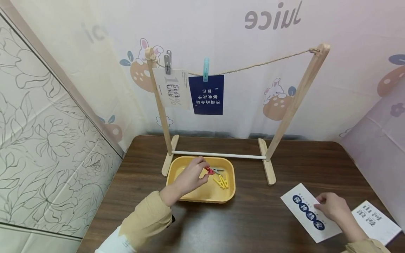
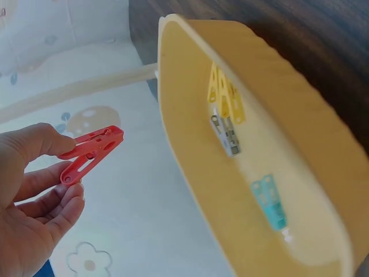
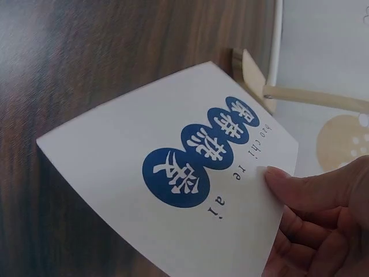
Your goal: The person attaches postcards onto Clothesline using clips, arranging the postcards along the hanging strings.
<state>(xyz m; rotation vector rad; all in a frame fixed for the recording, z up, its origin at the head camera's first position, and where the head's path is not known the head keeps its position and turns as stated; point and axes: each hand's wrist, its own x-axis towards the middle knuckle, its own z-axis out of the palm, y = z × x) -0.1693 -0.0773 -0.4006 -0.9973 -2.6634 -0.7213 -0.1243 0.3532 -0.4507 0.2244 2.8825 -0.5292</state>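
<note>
The left hand (image 1: 188, 176) pinches a red plastic clothespin (image 2: 111, 138), with a yellow plastic tray (image 1: 205, 201) below its fingertips. The right hand (image 1: 335, 208) grips a white rectangular paper card (image 1: 308, 213) with blue circles between thumb and fingers. Pairing clothespin with card appears the step in hand; next probably calls for raising both to the beige twisted rope (image 1: 260, 65) beyond the fingers.

Looks like a corner of a home, though cannot be told for certain. Has pale creased hangings (image 1: 218, 28) printed with cartoon rabbits (image 1: 274, 90) beyond the left fingers (image 1: 200, 164), a flower-drawn panel (image 1: 41, 133) left of them, and a wood-grain table (image 1: 246, 218) below left and right fingers (image 1: 320, 198).
</note>
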